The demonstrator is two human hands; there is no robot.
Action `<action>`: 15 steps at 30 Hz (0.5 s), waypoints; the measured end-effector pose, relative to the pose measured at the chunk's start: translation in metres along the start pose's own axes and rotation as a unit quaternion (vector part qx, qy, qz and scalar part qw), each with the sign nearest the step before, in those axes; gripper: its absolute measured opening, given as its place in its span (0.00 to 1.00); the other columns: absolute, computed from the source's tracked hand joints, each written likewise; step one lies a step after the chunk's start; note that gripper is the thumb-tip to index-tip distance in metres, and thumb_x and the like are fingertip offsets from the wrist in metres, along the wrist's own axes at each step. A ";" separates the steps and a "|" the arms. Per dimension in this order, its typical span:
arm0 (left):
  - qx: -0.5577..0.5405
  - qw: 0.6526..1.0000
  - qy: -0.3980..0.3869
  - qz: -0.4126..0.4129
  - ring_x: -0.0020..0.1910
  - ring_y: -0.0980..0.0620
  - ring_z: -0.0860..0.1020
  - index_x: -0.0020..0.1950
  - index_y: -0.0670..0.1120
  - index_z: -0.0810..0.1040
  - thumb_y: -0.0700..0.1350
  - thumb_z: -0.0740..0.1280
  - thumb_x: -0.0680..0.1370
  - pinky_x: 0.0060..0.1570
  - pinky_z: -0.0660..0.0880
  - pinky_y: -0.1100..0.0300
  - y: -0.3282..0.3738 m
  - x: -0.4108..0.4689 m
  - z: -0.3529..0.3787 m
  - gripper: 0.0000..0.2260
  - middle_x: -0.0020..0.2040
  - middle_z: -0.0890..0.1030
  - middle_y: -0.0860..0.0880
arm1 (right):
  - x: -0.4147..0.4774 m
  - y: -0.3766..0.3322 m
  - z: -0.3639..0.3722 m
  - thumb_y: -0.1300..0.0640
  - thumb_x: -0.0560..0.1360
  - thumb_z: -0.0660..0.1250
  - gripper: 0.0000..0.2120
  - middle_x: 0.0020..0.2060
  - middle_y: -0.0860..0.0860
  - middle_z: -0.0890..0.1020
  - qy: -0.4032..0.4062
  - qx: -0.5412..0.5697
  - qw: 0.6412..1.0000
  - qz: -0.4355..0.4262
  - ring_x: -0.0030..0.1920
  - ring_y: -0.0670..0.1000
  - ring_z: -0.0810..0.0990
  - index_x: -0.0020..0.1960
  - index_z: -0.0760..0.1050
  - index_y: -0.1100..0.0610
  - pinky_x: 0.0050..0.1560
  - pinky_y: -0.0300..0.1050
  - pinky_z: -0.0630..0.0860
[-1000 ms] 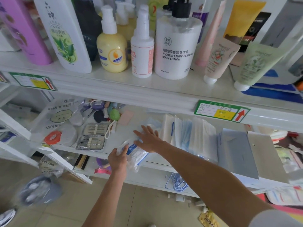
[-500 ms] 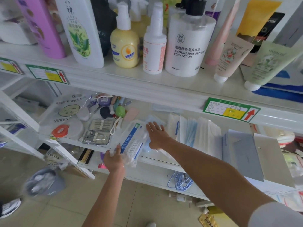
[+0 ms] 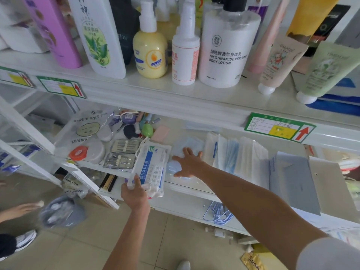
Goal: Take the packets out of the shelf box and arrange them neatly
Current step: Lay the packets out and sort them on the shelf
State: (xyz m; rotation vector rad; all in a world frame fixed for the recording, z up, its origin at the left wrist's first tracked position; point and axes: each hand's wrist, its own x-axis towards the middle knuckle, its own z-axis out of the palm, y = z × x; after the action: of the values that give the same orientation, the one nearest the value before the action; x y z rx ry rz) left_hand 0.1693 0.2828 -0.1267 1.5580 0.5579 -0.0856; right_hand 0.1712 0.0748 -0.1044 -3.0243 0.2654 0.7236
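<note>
From the head camera, the left hand [image 3: 134, 193] pinches the near end of a white-and-blue packet [image 3: 151, 166], thumb on top and fingers underneath, holding it tilted over the front edge of the lower shelf [image 3: 185, 187]. Just right of that packet, the right hand [image 3: 188, 162] lies spread, palm down, fingers fanned, pressed on a pale blue packet [image 3: 187, 146] that rests flat on the shelf. Right of this hand, a row of upright clear packets [image 3: 238, 152] with blue and white contents stands on edge, touching one another. Left of the held packet lie two grey manicure kits [image 3: 121, 153], and beyond them a clutter of small items. Above both hands, the upper shelf carries a body lotion bottle [image 3: 227, 49] among other bottles and tubes.
</note>
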 end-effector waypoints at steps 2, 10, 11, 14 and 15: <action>0.027 1.000 -0.004 0.002 0.54 0.37 0.82 0.64 0.34 0.73 0.52 0.69 0.79 0.30 0.81 0.64 -0.003 0.001 0.006 0.23 0.58 0.80 0.37 | -0.005 0.012 0.000 0.33 0.73 0.64 0.38 0.77 0.62 0.49 0.007 -0.005 1.000 0.026 0.77 0.64 0.48 0.77 0.56 0.43 0.69 0.76 0.49; 0.144 0.986 -0.056 0.062 0.51 0.36 0.80 0.57 0.38 0.75 0.51 0.68 0.80 0.52 0.78 0.39 -0.016 -0.011 0.037 0.16 0.49 0.77 0.41 | -0.018 0.033 0.004 0.37 0.74 0.63 0.37 0.78 0.58 0.52 0.052 -0.043 0.997 0.023 0.78 0.60 0.46 0.76 0.59 0.55 0.74 0.67 0.49; 0.155 0.983 -0.066 0.072 0.49 0.37 0.80 0.56 0.39 0.75 0.51 0.68 0.80 0.50 0.78 0.41 -0.019 -0.011 0.040 0.15 0.49 0.79 0.39 | -0.019 0.033 0.007 0.38 0.75 0.63 0.37 0.77 0.56 0.54 0.057 -0.038 0.998 0.010 0.78 0.59 0.49 0.77 0.58 0.53 0.73 0.66 0.51; 0.198 0.971 -0.075 0.114 0.44 0.40 0.78 0.55 0.37 0.76 0.48 0.66 0.81 0.45 0.76 0.47 -0.023 -0.009 0.047 0.13 0.47 0.81 0.37 | -0.025 0.038 0.017 0.38 0.77 0.60 0.34 0.76 0.54 0.59 0.057 -0.035 0.998 -0.003 0.77 0.57 0.53 0.78 0.56 0.49 0.72 0.65 0.54; 0.217 0.964 -0.080 0.131 0.44 0.41 0.78 0.55 0.35 0.77 0.46 0.65 0.81 0.47 0.76 0.46 -0.023 -0.007 0.049 0.13 0.47 0.81 0.36 | -0.027 0.041 0.018 0.38 0.78 0.59 0.33 0.75 0.55 0.60 0.059 -0.039 0.998 0.000 0.77 0.57 0.54 0.77 0.57 0.50 0.72 0.64 0.54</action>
State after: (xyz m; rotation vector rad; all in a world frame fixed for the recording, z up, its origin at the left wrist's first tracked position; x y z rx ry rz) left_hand 0.1680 0.2328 -0.1489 2.0186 0.2044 -0.1376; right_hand 0.1328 0.0401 -0.1079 -3.1454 0.2451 0.5683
